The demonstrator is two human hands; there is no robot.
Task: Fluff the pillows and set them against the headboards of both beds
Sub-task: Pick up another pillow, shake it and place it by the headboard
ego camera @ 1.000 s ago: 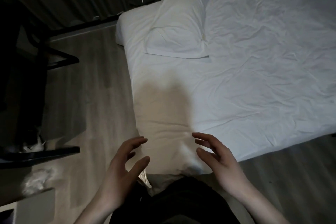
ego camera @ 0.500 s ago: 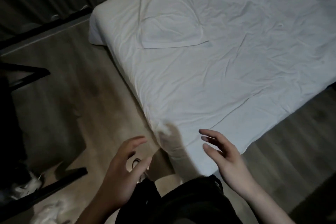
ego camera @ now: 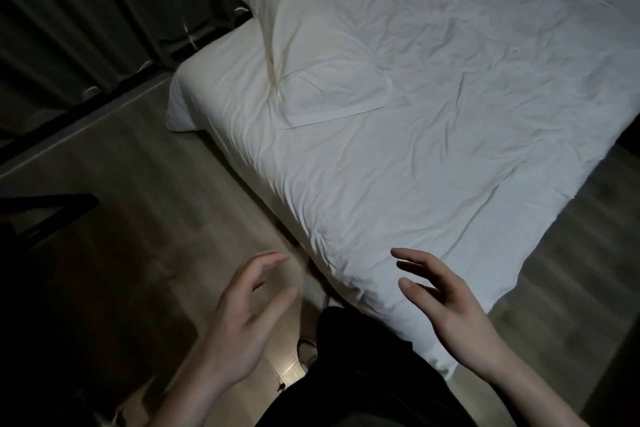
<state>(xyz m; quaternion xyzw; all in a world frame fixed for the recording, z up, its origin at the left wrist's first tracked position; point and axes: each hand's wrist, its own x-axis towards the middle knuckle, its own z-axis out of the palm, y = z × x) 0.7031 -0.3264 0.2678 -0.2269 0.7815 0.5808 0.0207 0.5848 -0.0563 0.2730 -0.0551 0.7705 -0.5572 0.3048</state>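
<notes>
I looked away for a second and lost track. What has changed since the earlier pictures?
Only the view swung. Both hands stay open and empty: left hand over the floor, right hand over the bed corner. Nothing was grasped or released. The pillow lies flat where it was.

Dim room, one soft light on the bed from above

The sheet (ego camera: 433, 135) is the brightest area, a cool white going warmer on the pillow (ego camera: 322, 55), with creases picked out by fine soft shadows. The curtain (ego camera: 86, 10) and the left edge sink to near black, and detail is lost there. The floor (ego camera: 145, 177) is murky grey-brown, with a small bright glint low in the middle. Both hands (ego camera: 242, 319) (ego camera: 453, 305) are evenly and weakly lit, their outlines a little soft. The picture is grainy and smeared, and straight lines bow near the edges from the wide lens
</notes>
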